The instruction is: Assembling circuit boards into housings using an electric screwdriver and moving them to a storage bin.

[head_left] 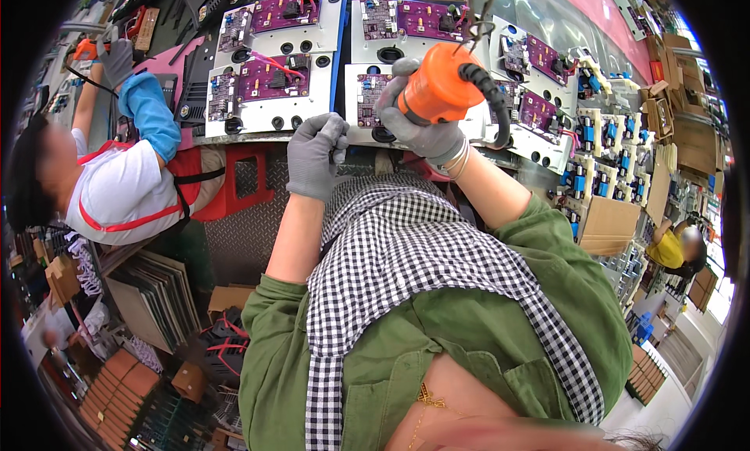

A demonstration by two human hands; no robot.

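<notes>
My right hand [428, 137], in a grey glove, is wrapped round an orange electric screwdriver [439, 82] with a black cable. The tool is over a white panel [358, 137] that carries a purple circuit board [369, 99]; its tip is hidden behind the tool body and hand. At the near edge of the bench, my left hand [316, 155], also grey-gloved, is closed with thumb and fingertips pinched together. Whatever it may hold is too small to see. Left of it lies another white panel [324, 87] with a purple board [273, 77] and pink wires.
More white panels with purple boards [433, 19] cover the bench. Blue-and-white parts [605, 177] stand in rows at the right. A co-worker in blue sleeves [148, 115] works at the left beside a red stool [248, 181]. Metal cables hang above the screwdriver.
</notes>
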